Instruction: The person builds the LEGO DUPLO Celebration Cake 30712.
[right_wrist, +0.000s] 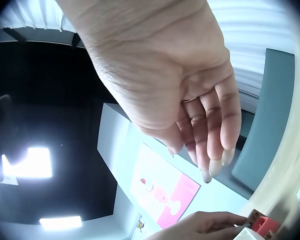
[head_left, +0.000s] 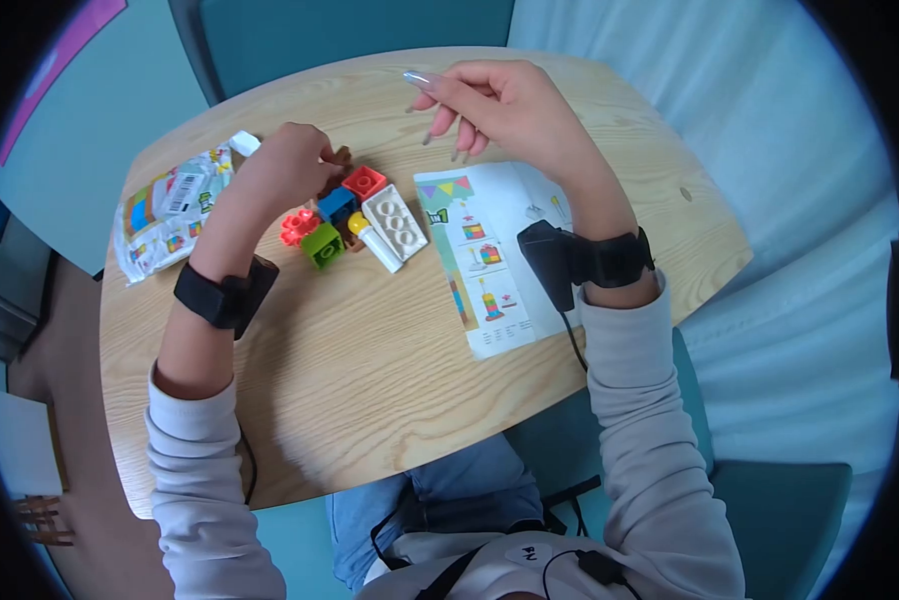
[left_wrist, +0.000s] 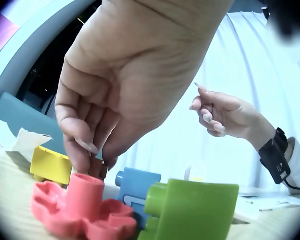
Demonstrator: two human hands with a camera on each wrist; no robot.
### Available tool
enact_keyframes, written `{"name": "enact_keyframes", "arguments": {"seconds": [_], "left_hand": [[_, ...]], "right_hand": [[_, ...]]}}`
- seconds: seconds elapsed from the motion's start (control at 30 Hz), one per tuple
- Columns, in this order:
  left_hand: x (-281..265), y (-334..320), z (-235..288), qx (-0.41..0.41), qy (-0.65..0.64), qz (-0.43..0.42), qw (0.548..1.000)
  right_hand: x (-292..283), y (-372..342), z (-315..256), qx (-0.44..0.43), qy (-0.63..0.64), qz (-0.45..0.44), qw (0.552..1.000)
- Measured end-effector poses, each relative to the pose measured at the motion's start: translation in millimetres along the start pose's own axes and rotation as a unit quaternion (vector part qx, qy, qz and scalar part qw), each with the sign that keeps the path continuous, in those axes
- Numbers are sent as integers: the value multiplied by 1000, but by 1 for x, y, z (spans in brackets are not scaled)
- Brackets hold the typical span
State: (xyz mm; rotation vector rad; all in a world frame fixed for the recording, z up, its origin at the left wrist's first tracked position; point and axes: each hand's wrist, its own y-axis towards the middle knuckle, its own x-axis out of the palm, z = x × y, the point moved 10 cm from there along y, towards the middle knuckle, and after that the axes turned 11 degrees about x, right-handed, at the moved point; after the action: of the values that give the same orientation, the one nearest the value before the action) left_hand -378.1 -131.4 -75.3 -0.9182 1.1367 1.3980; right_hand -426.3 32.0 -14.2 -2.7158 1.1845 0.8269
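Observation:
At the far side of a small pile of toy bricks, my left hand (head_left: 282, 168) pinches a brown brick (left_wrist: 96, 167) between thumb and fingers. The hand covers most of that brick in the head view. Close by lie a red brick (head_left: 365, 182), a blue brick (head_left: 338, 205), a white brick (head_left: 396, 222), a green brick (head_left: 323, 245) and a red flower piece (head_left: 300, 228). A yellow-topped white piece (head_left: 378, 245) leans among them. Beside the fingers stands a yellow brick (left_wrist: 51, 165). My right hand (head_left: 510, 110) hangs above the table, fingers loosely bent, holding nothing.
An opened plastic bag (head_left: 175, 210) with brick pictures lies at the left of the wooden table (head_left: 340, 380). Beneath the right forearm lies a printed instruction sheet (head_left: 480, 270). Teal chairs (head_left: 350, 45) and a white curtain (head_left: 770, 200) surround the table.

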Motion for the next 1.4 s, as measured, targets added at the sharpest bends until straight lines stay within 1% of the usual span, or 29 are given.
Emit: {"name": "enact_keyframes", "arguments": {"seconds": [0.03, 0.07, 0.1, 0.17, 0.2, 0.3, 0.33, 0.37, 0.4, 0.43, 0.47, 0.5, 0.53, 0.57, 0.6, 0.63, 0.7, 0.73, 0.83, 0.9, 0.97, 1.03, 1.07, 1.1, 1.17, 1.2, 1.27, 1.37, 1.4], "left_hand": [[5, 1, -4, -6, -9, -18, 1000], [4, 0, -8, -16, -27, -1, 1000], [3, -1, -10, -15, -30, -4, 999], [-18, -4, -15, 25, -84, 76, 993], [-36, -10, -11, 61, 3, 127, 990], [-53, -24, -16, 53, -16, 147, 988], [-57, -26, -16, 27, 12, 113, 993], [-64, -32, -9, 25, 12, 114, 993], [-61, -38, 5, 60, -82, 82, 991], [-59, -45, 21, 96, -174, 48, 979], [-49, -53, 34, 116, -228, -23, 967], [-34, -60, 46, 143, -284, -68, 946], [-22, -69, 61, 148, -317, -125, 928], [-5, -75, 70, 161, -372, -153, 901], [4, -81, 83, 159, -361, -189, 900], [14, -84, 87, 182, -333, -206, 902], [32, -87, 85, 217, -329, -212, 894], [37, -87, 80, 209, -324, -210, 898], [33, -87, 74, 192, -337, -185, 903], [27, -86, 73, 186, -248, -169, 936], [21, -87, 70, 175, -223, -158, 946], [-2, -87, 73, 208, -180, -96, 957], [-15, -86, 69, 192, -199, -77, 958], [-22, -85, 67, 192, -192, -82, 959], [-52, -75, 37, 91, -103, -3, 990], [-55, -70, 31, 92, -95, -7, 991], [-60, -57, 8, 77, -33, 35, 996], [-36, -35, -8, 82, 9, 22, 996], [-29, -28, -12, 69, -8, 8, 998]], "right_hand": [[-1, 0, -1, -10, -5, 5, 1000], [-1, 0, 1, -4, -6, 6, 1000], [-2, 0, 1, -9, -6, 8, 1000], [-4, 3, 3, -12, -9, 10, 1000], [-5, 5, 5, -15, -14, 14, 1000], [-5, 7, 11, -12, -18, 17, 1000], [-4, 8, 12, -8, -19, 14, 1000], [-4, 9, 12, -10, -19, 13, 1000], [-4, 9, 14, -2, -21, 10, 1000], [-5, 9, 17, 6, -21, 9, 1000], [-5, 10, 18, 7, -20, 10, 1000], [-4, 10, 21, 15, -18, 1, 1000], [-2, 11, 22, 21, -15, -8, 1000], [-1, 11, 21, 18, -11, -10, 1000], [4, 9, 20, 23, -15, -24, 999], [8, 8, 20, 27, -18, -38, 999], [10, 7, 19, 25, -18, -38, 999], [9, 7, 20, 32, -20, -35, 999], [9, 5, 17, 27, -37, -24, 999], [9, 5, 16, 21, -32, -26, 999], [10, 5, 15, 16, -27, -26, 999], [8, 5, 18, 35, -29, -17, 999], [7, 5, 18, 33, -22, -16, 999], [6, 6, 19, 28, -27, -18, 999], [6, 6, 20, 22, -23, -16, 999], [8, 6, 20, 20, -28, -22, 999], [9, 7, 19, 15, -31, -24, 999], [11, 5, 17, 10, -41, -33, 999], [11, 5, 17, 14, -40, -32, 999]]}}
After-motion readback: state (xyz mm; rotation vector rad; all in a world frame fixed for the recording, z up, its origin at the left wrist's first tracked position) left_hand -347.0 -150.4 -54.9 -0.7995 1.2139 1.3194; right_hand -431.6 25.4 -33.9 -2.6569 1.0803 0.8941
